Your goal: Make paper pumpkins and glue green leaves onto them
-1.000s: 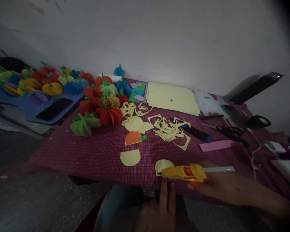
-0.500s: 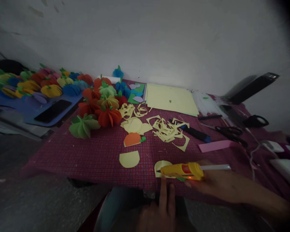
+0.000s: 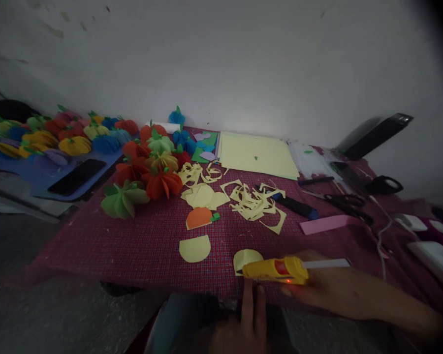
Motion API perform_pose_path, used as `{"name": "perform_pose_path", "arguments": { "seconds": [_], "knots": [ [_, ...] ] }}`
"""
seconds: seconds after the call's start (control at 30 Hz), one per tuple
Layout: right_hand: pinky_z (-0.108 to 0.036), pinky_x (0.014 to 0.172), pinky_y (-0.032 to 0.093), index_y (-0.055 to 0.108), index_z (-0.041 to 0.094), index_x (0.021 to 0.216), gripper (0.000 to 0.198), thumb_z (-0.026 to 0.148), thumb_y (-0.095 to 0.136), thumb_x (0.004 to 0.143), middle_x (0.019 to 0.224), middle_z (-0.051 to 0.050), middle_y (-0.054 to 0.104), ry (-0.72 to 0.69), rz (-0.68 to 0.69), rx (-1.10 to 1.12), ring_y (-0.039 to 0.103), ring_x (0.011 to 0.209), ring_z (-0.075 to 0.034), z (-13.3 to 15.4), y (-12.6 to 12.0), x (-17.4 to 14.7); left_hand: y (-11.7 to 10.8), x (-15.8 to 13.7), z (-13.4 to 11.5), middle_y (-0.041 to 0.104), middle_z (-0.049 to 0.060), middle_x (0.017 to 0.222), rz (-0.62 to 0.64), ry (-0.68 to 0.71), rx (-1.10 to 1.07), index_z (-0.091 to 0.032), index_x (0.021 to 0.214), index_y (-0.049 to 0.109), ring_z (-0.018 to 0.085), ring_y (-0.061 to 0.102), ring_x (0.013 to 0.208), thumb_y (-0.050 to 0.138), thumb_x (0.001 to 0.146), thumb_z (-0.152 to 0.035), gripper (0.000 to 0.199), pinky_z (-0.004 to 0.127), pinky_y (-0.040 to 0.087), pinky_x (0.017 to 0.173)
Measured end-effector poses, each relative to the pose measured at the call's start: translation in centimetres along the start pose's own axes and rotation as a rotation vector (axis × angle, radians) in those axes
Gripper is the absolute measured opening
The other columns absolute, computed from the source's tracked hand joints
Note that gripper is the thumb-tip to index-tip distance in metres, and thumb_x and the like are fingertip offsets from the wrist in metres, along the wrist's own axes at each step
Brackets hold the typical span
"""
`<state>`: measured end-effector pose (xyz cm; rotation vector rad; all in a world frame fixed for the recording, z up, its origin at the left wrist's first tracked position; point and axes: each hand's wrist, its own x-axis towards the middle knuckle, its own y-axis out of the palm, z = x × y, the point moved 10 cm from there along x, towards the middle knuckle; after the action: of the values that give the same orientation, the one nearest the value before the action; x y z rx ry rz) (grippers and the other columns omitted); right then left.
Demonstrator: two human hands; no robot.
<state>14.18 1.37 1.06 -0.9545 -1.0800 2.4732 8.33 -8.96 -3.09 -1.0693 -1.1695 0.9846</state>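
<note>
My right hand [image 3: 317, 287] grips a yellow glue gun [image 3: 275, 270] with a white glue stick out its back, its nozzle pointing left over a folded pale yellow paper round [image 3: 245, 258] at the near table edge. My left hand [image 3: 245, 324] lies below the edge, two fingers stretched up to just under that paper. Another yellow paper round [image 3: 194, 248] lies to the left, and an orange folded one with a green leaf [image 3: 200, 217] sits behind it.
A red checked cloth [image 3: 133, 236] covers the table. Several paper pumpkins [image 3: 143, 177] stand at the left, yellow scraps [image 3: 253, 201] and sheets [image 3: 256, 155] in the middle, scissors [image 3: 345, 201], a knife [image 3: 295, 206], a pink strip [image 3: 327, 223] and a cable at right. A phone [image 3: 76, 176] lies on a blue board.
The view has tilted slightly, shifting everything a little down and left in frame. The glue gun and both hands keep their place at the folded yellow round.
</note>
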Motion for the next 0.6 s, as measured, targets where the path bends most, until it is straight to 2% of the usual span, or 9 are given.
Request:
{"name": "perform_pose_path", "arguments": {
  "seconds": [0.2,0.33,0.43,0.6],
  "knots": [
    [-0.036,0.088,0.047,0.062,0.020,0.114,0.042,0.046,0.041,0.089,0.109,-0.009,0.064,-0.014,-0.024,-0.012,0.058,0.099,-0.025,0.1,-0.3,0.3,0.1,0.0,-0.1,0.057,0.012,0.126,-0.008,0.007,0.011,-0.026,0.122,0.057,0.007,0.050,0.034,0.054,0.078,-0.020,0.044,0.021,0.045,0.028],
    [-0.036,0.090,0.045,0.062,0.022,0.115,0.041,0.047,0.039,0.090,0.112,-0.007,0.063,-0.021,-0.042,-0.009,0.058,0.103,-0.026,0.0,-0.6,0.4,-0.3,0.0,0.1,0.059,0.011,0.123,-0.069,-0.015,0.046,-0.027,0.118,0.060,0.006,0.047,0.031,0.055,0.078,-0.018,0.041,0.019,0.043,0.027],
    [-0.035,0.084,0.048,0.063,0.022,0.111,0.040,0.047,0.040,0.089,0.109,-0.007,0.064,-0.008,-0.053,-0.002,0.061,0.095,-0.025,-0.6,-0.5,0.9,-0.4,-0.1,0.1,0.060,0.010,0.121,-0.119,-0.002,0.050,-0.026,0.116,0.061,0.004,0.045,0.030,0.056,0.079,-0.025,0.038,0.018,0.041,0.027],
    [-0.036,0.081,0.049,0.063,0.019,0.107,0.040,0.047,0.041,0.088,0.105,-0.009,0.063,0.000,-0.059,-0.034,0.060,0.092,-0.025,-1.8,-0.1,1.4,-0.3,-0.5,0.0,0.054,0.013,0.129,-0.176,0.002,0.096,-0.028,0.117,0.060,0.002,0.041,0.029,0.056,0.078,-0.027,0.040,0.016,0.038,0.026]
  ]
}}
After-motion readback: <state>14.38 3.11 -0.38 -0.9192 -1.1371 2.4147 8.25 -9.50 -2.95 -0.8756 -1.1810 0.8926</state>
